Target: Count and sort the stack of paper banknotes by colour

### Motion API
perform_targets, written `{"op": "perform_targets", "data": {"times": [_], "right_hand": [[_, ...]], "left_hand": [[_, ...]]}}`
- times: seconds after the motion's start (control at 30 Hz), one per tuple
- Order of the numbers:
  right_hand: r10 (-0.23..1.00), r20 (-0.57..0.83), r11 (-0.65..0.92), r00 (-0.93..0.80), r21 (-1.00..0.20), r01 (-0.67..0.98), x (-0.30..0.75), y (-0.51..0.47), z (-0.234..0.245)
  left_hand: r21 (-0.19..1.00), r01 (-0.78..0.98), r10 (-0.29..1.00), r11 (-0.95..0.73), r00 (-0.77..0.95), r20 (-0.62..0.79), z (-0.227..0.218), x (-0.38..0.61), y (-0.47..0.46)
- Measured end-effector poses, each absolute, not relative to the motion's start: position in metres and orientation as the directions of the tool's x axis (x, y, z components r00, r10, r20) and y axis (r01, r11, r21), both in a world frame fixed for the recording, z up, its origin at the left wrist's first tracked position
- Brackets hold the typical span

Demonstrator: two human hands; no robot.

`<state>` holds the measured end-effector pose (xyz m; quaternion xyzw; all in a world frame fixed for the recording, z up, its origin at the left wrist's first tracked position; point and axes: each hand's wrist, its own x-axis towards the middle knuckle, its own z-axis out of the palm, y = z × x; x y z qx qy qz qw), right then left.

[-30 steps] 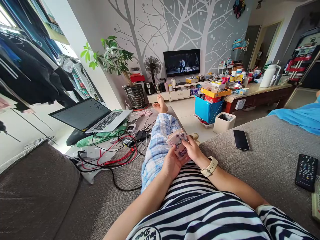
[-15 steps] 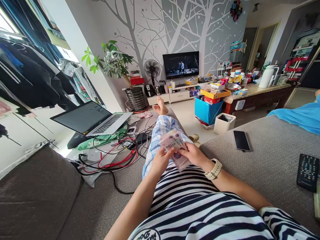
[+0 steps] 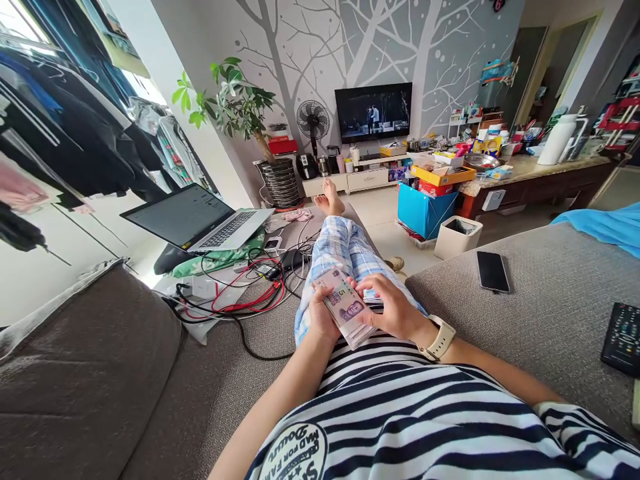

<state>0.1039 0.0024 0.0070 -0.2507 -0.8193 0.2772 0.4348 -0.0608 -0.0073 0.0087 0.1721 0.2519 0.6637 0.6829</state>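
My left hand (image 3: pixel 323 319) is closed round a stack of banknotes (image 3: pixel 346 303), its thumb lying across the left edge and fingertips showing at the far right edge. The top note is pale purple with a figure 5 and a portrait. At the stack's right side is my right hand (image 3: pixel 397 312), its fingers curved and apart, the thumb close to the notes' lower right corner. Whether that thumb touches the paper I cannot tell. The stack is tilted above my lap, over the plaid trousers (image 3: pixel 334 243) and the striped shirt.
On the sofa to the left lie an open laptop (image 3: pixel 195 220) and tangled cables (image 3: pixel 255 293). A phone (image 3: pixel 493 272) and a remote control (image 3: pixel 623 337) lie on the right. Beyond stand a waste bin (image 3: pixel 457 239), a blue box (image 3: pixel 425 212) and a cluttered table (image 3: pixel 530 173).
The fanned notes in both hands are now a squared stack in my left hand. My right hand has loosened and its fingers have spread. The view has shifted slightly.
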Motion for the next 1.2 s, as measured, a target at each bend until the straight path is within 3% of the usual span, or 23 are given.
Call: {"op": "perform_targets", "data": {"times": [0.07,0.17,0.53,0.73,1.2], "right_hand": [[0.447,0.6,0.858,-0.663,-0.498,0.127,0.108,-0.001,0.014],[0.334,0.534,0.912,-0.776,-0.393,0.123,0.11,-0.001,0.017],[0.326,0.518,0.898,-0.791,-0.431,0.088,0.116,0.006,0.007],[0.305,0.527,0.88,-0.793,-0.475,0.022,0.116,0.009,0.008],[0.33,0.506,0.842,-0.797,-0.539,0.006,0.119,0.011,0.011]], "left_hand": [[0.595,-0.802,0.995,0.046,-0.018,-0.101,0.006,-0.06,-0.006],[0.605,-0.796,0.998,0.02,-0.017,-0.055,0.004,-0.059,-0.005],[0.572,-0.82,0.999,-0.006,-0.031,-0.034,-0.004,-0.061,-0.002],[0.598,-0.801,0.999,-0.031,-0.006,0.045,-0.003,-0.063,-0.002],[0.624,-0.78,0.999,-0.04,-0.027,0.031,-0.002,-0.066,-0.001]]}}
